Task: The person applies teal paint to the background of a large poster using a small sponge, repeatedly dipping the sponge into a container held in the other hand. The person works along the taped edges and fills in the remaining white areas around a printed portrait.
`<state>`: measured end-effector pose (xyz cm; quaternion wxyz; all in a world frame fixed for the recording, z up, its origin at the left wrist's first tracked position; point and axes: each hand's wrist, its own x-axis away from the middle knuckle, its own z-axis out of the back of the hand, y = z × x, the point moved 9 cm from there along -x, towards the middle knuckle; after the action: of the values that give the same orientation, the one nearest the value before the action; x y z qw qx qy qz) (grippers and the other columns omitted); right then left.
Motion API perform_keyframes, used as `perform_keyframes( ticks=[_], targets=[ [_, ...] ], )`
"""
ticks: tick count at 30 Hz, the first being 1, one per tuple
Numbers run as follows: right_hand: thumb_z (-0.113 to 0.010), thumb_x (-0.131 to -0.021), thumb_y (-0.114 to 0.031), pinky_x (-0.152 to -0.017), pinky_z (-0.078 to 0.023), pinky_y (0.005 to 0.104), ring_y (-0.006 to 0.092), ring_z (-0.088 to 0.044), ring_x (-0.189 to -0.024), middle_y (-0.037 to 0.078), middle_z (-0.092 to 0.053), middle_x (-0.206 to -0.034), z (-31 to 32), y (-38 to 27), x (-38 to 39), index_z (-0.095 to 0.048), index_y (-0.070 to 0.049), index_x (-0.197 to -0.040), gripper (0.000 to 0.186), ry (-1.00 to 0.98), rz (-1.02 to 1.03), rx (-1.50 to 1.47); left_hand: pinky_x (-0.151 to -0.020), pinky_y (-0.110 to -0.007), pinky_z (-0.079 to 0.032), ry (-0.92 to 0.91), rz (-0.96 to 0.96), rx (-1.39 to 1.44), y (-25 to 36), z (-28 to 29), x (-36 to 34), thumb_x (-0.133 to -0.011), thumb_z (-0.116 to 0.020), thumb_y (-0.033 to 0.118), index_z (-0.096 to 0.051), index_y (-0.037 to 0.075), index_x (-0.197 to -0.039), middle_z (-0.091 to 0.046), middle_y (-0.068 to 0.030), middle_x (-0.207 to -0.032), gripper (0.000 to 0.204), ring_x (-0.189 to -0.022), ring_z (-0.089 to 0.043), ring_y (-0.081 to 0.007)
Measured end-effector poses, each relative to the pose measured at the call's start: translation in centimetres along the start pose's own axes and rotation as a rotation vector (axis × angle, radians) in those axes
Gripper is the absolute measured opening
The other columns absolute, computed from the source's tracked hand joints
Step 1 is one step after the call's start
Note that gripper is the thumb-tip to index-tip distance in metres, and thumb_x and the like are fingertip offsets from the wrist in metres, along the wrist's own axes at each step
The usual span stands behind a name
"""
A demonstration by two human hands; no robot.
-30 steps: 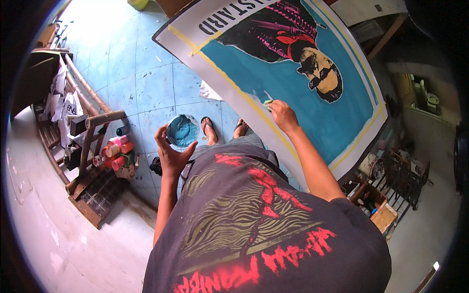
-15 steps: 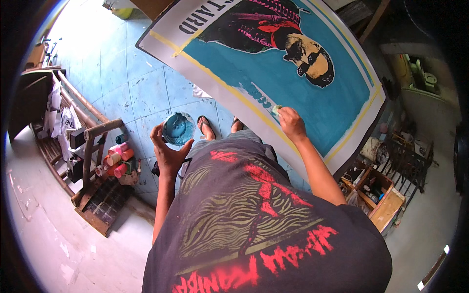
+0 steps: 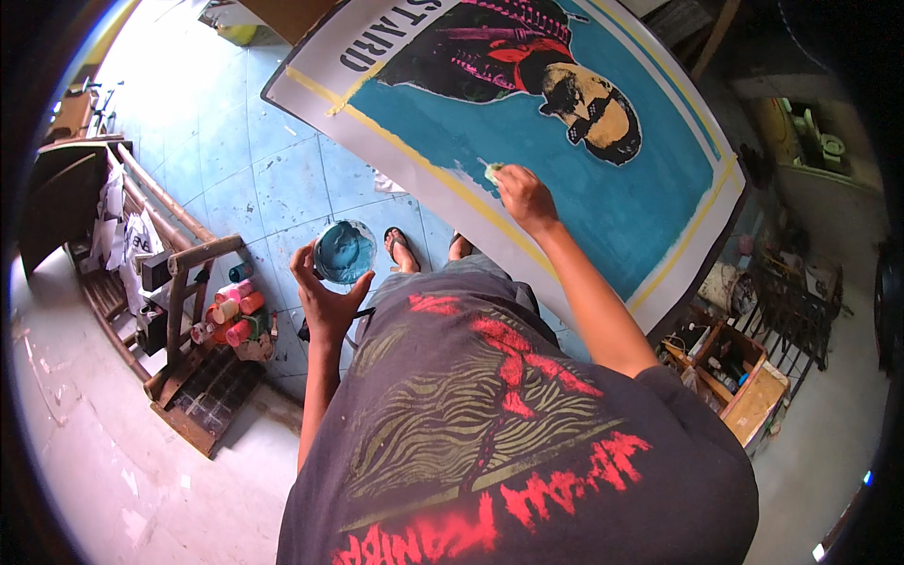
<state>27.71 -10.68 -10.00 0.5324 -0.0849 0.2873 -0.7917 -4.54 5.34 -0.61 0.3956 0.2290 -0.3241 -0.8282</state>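
Note:
My left hand (image 3: pixel 322 287) is closed around the side of a round tub of blue paint (image 3: pixel 345 251), held above the tiled floor. In my right hand (image 3: pixel 525 195) is a small pale green dabber (image 3: pixel 492 173), perhaps a bit of sponge; the fingers hide most of it. The dabber touches a large poster (image 3: pixel 603 221) near its yellow tape border (image 3: pixel 452 179). Teal paint covers most of the poster's middle, around a printed figure with dark glasses (image 3: pixel 593 118). A pale patch shows in the teal beside the dabber.
Several paint bottles (image 3: pixel 231 311) stand on the floor at the left, by a wooden bench (image 3: pixel 179 273) with papers and dark boxes. At the right are a wooden crate (image 3: pixel 725 372) with small items and a metal rack (image 3: pixel 796 311). My sandalled feet (image 3: pixel 401 250) are on blue tiles.
My right hand has moved left and up along the tape border with the dabber. Teal now covers more of the pale streak there. The tub has hardly moved.

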Motion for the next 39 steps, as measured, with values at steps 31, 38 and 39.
perform_keyframes(
  ticks=[31,38,39],
  targets=[
    [-0.058,-0.091,-0.008,-0.084,-0.055,0.0448,0.0367,-0.066,-0.096,0.015,-0.068,-0.103,-6.7,-3.8,-5.7,-0.069,-0.002,-0.102,0.017,-0.156,0.090,0.020,-0.105,-0.044,-0.047,0.101,0.088,-0.034,-2.5,3.1,3.3,-0.064,-0.095,0.021,-0.029,0.005,-0.139,-0.052,-0.0210,-0.130,0.100,-0.123,-0.057,-0.0356],
    [-0.058,-0.091,-0.008,-0.084,-0.055,0.0450,0.0366,-0.066,-0.096,0.015,-0.068,-0.101,-7.5,-4.0,-6.4,-0.069,-0.002,-0.100,0.015,-0.157,0.096,0.062,-0.105,-0.044,-0.047,0.099,0.117,0.030,-3.2,3.4,3.3,-0.064,-0.095,0.021,-0.030,0.005,-0.138,-0.051,-0.0213,-0.130,0.099,-0.123,-0.057,-0.0356],
    [-0.059,-0.091,-0.008,-0.084,-0.055,0.0450,0.0366,-0.066,-0.096,0.015,-0.068,-0.101,-7.5,-4.0,-6.5,-0.069,-0.002,-0.100,0.016,-0.175,0.080,0.066,-0.104,-0.044,-0.047,0.101,0.109,0.024,-3.2,3.4,3.2,-0.064,-0.095,0.021,-0.030,0.005,-0.138,-0.051,-0.0213,-0.130,0.099,-0.123,-0.057,-0.0355]
  ],
)
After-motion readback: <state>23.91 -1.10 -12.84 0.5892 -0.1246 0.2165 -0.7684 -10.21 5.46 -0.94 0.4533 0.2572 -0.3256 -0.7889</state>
